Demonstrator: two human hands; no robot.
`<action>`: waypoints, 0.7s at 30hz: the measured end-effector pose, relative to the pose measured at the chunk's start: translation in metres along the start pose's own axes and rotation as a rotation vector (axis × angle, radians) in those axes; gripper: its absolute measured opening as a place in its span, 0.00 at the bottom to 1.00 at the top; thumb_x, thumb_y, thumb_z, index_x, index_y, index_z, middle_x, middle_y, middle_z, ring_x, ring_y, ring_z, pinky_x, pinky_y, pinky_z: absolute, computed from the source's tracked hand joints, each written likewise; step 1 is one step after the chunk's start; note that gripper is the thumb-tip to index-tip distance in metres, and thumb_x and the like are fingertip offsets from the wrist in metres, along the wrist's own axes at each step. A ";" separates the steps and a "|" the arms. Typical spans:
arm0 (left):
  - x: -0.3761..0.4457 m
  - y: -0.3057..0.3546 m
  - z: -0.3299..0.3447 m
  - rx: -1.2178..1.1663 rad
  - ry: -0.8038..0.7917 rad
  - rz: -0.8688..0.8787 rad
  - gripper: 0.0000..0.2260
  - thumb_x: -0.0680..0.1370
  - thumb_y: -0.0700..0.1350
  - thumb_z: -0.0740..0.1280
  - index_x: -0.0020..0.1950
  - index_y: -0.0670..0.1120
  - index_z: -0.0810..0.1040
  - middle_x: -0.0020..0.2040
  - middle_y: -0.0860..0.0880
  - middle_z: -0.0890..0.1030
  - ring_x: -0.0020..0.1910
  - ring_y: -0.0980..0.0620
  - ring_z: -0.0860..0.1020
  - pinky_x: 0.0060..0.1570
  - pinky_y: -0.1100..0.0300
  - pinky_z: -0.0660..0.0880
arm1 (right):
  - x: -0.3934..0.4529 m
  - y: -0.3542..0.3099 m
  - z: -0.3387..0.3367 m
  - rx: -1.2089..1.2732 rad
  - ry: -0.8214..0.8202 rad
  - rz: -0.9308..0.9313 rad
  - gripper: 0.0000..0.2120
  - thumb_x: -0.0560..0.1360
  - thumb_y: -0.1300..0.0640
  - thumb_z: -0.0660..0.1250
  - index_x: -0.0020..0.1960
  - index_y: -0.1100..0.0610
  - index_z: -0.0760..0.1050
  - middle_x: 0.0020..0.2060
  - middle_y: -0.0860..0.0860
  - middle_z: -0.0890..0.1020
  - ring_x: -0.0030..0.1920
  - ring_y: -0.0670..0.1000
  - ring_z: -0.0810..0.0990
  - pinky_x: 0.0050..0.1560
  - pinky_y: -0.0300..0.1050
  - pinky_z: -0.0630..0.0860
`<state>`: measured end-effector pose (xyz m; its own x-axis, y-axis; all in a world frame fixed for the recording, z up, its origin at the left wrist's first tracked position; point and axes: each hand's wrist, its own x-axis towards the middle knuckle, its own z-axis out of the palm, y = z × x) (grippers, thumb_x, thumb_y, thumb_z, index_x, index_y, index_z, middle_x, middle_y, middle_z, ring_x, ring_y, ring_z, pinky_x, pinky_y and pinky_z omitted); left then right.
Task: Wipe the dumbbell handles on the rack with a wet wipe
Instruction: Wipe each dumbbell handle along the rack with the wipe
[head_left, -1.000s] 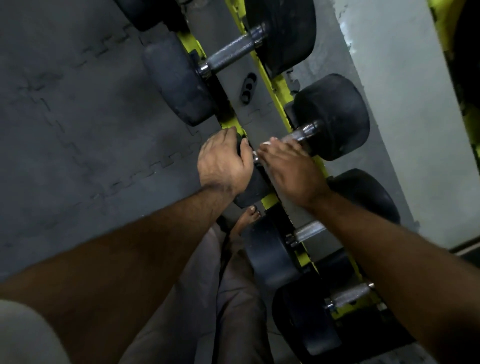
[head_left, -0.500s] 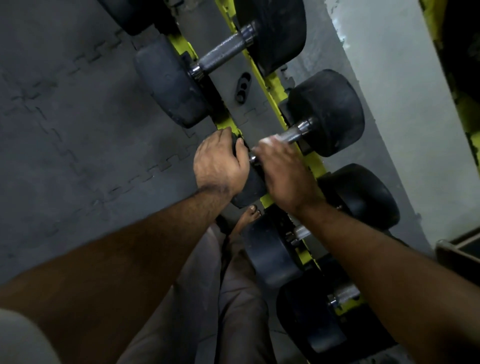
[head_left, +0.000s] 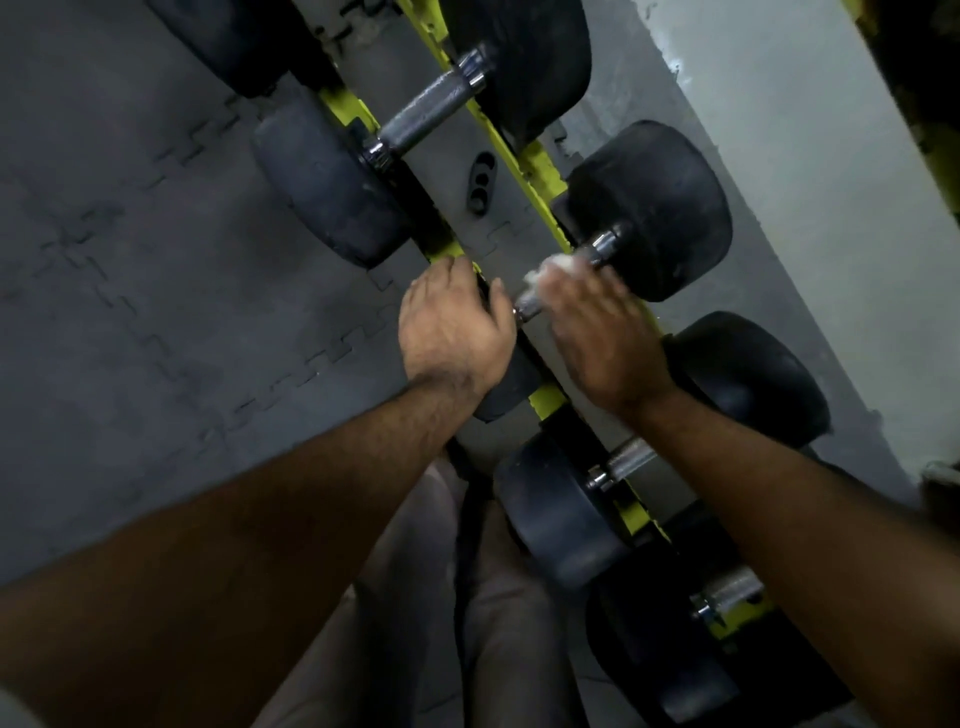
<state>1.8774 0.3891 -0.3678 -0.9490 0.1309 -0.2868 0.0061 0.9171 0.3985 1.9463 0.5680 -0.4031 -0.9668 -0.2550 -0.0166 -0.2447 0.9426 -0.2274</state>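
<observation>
While left hand (head_left: 454, 327) cups a dumbbell head, right hand (head_left: 597, 332) wraps white wipe (head_left: 550, 267) round handle (head_left: 597, 249), floor open leftward

right hand (head_left: 602, 338) slid outward; wet wipe (head_left: 553, 268) now showing

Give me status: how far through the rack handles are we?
Done: can't tell, no handle visibly looks wiped. In hand: right hand rubs the wet wipe on the second dumbbell's handle; left hand steadies its near head. Left: possibly the other handles.
</observation>
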 end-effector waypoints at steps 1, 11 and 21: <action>0.000 0.000 0.001 -0.008 0.013 -0.012 0.18 0.78 0.55 0.55 0.53 0.43 0.76 0.51 0.45 0.79 0.53 0.45 0.77 0.56 0.47 0.74 | 0.000 0.002 0.001 0.018 0.041 0.118 0.24 0.83 0.57 0.57 0.78 0.61 0.63 0.77 0.57 0.65 0.79 0.59 0.59 0.76 0.60 0.61; -0.004 0.001 0.002 -0.026 0.062 -0.020 0.19 0.78 0.54 0.56 0.53 0.43 0.78 0.53 0.45 0.80 0.53 0.44 0.78 0.54 0.49 0.75 | -0.004 0.001 0.010 0.053 0.070 0.228 0.28 0.83 0.55 0.57 0.80 0.61 0.57 0.80 0.57 0.59 0.81 0.58 0.54 0.77 0.57 0.60; -0.009 0.005 0.000 -0.028 0.125 -0.005 0.13 0.78 0.51 0.58 0.49 0.44 0.77 0.48 0.47 0.80 0.48 0.47 0.77 0.45 0.54 0.71 | -0.001 -0.018 0.014 0.101 0.114 0.342 0.27 0.84 0.55 0.55 0.80 0.62 0.57 0.80 0.57 0.57 0.81 0.58 0.52 0.79 0.54 0.54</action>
<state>1.8856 0.3924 -0.3635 -0.9810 0.0766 -0.1785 -0.0061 0.9064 0.4223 1.9531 0.5480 -0.4122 -0.9948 0.1021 -0.0010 0.0969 0.9416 -0.3226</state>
